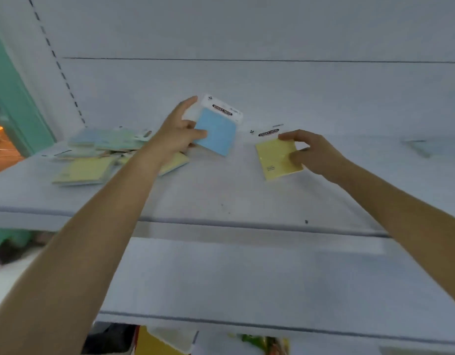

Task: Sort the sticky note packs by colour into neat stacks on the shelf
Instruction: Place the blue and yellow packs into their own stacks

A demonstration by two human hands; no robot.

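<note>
Head view: a blue pack (216, 131) is pinched at its left edge by the left hand (179, 135), with the forefinger left straight, and is held tilted above the shelf (221, 196). A yellow pack (277, 157) is gripped at its right side by the right hand (313, 152), low over the shelf or resting on it; which cannot be told. An unsorted pile (93, 155) of blue, green and yellow packs lies to the left, under and beside the left forearm.

The blue pack is probably the likeliest to be lost, since it is held by one edge only and its wrapper looks slick; a loosened pinch could let it drop onto the yellow one. The pile could be scattered further if it is brushed by the forearm. A stack begun askew could lean later.
</note>
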